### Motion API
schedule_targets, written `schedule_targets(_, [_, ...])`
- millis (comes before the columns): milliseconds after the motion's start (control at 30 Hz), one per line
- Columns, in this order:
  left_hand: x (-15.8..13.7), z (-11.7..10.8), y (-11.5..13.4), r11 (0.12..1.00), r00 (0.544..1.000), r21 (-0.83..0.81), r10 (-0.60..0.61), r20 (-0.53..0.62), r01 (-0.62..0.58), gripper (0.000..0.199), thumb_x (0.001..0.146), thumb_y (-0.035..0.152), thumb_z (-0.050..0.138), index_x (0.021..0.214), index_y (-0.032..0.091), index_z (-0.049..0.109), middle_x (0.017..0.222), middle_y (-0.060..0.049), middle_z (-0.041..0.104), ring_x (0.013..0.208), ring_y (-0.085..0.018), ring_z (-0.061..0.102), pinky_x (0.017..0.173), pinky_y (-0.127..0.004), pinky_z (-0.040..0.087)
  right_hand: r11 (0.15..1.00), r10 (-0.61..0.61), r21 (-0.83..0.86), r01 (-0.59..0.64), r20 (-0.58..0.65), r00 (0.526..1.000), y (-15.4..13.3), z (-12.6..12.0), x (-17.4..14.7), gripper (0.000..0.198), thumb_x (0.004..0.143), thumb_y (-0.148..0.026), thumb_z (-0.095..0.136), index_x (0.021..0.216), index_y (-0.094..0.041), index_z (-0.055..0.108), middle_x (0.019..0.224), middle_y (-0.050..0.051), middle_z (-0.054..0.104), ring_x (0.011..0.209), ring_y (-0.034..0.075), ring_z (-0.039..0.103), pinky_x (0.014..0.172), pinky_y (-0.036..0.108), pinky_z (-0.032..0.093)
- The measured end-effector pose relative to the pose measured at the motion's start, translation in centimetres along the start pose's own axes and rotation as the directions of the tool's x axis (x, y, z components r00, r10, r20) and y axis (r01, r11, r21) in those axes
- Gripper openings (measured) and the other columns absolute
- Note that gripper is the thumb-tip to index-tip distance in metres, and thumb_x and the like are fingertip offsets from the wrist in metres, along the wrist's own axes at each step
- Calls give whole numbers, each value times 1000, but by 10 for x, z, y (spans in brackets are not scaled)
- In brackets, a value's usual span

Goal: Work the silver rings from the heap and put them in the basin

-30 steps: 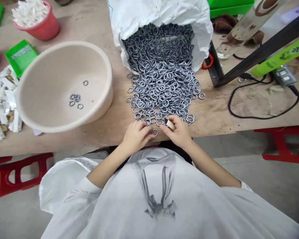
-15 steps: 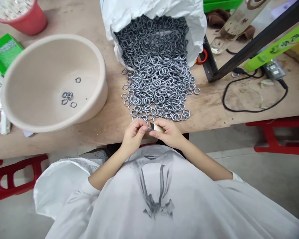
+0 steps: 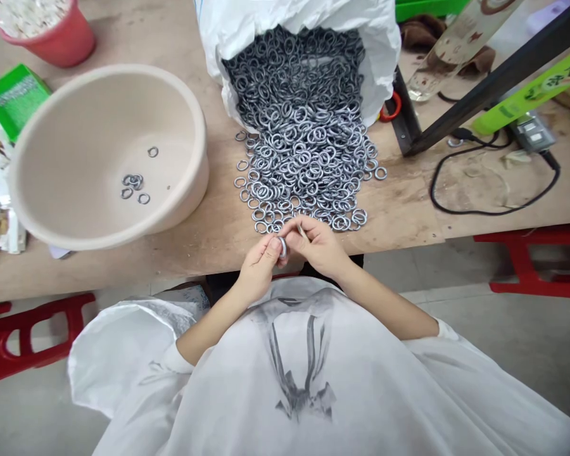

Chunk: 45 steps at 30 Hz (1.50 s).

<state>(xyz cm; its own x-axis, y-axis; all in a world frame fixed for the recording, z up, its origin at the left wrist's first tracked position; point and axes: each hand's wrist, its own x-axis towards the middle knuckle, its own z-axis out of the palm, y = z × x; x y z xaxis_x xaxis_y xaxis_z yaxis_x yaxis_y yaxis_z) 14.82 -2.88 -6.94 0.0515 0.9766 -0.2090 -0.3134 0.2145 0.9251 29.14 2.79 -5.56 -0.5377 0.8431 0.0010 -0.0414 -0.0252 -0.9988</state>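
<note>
While the left hand [image 3: 259, 265] pinches a single ring [image 3: 282, 247] between thumb and fingers, the right hand [image 3: 317, 247] comes in right against it, clamped on a small tool [image 3: 303, 232]. The ring is shiny grey metal, fairly thick for its size, and it's tipped up on edge, so you see it as a narrow oval. Just a thin pale sliver of the tool pokes out of the right grip, so I can't tell how the rest of it sits.

Compared with half a second ago, the ring shows way more clearly, and the tool's dark tip, visible then, is out of sight. The hands are closer together too. The stuff in the basin looks the same.

Pose-wise, both elbows are bent and out wide, forearms angling inward, hands meeting in front of the shirt [image 3: 304, 373] around the near edge of the surface [image 3: 403, 225].

Right past the hands there's a big loose pile of matching rings [image 3: 308, 158] spilling out of a white sack [image 3: 382, 57] on its side. Off to the left sits a wide beige basin [image 3: 197, 126] with a handful of rings at the bottom.
</note>
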Motion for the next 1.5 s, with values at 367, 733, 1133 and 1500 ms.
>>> schedule_targets(367, [0, 4, 9, 980, 987, -136, -151, -48, 143, 50, 73, 63, 73, 69, 19, 49, 61, 4, 45, 56, -10, 41, 53, -25, 37, 757, -134, -618, 213, 171, 976, -11, -4, -11, 55, 97, -64, 36, 66, -21, 50, 60, -1, 51, 54, 12, 41, 56, 29, 22])
schedule_targets(733, [-10, -9, 7, 992, 993, -62, -112, 41, 114, 46, 84, 61, 64, 70, 19, 52, 59, 3, 45, 56, -11, 41, 56, -26, 35, 780, -140, -584, 226, 188, 972, -9, -8, -10, 57, 97, -66, 34, 66, -20, 47, 60, -1, 48, 55, 12, 41, 56, 28, 23])
schedule_targets(1133, [-9, -5, 8, 979, 984, -107, -178, -29, 174, 50, 73, 64, 72, 70, 19, 50, 63, 4, 43, 58, -11, 38, 55, -24, 37, 703, -122, -656, 273, 268, 956, -12, -1, -14, 54, 96, -64, 38, 67, -20, 51, 60, 1, 51, 59, 14, 44, 58, 29, 22])
schedule_targets(1500, [-20, -24, 12, 990, 968, 121, -103, 227, 77, 42, 91, 54, 58, 73, 16, 65, 70, -5, 65, 66, -14, 57, 69, -30, 46, 720, -24, -694, -25, -61, 998, 15, -19, 6, 55, 96, -66, 37, 73, -21, 57, 61, 0, 56, 58, 15, 50, 56, 27, 27])
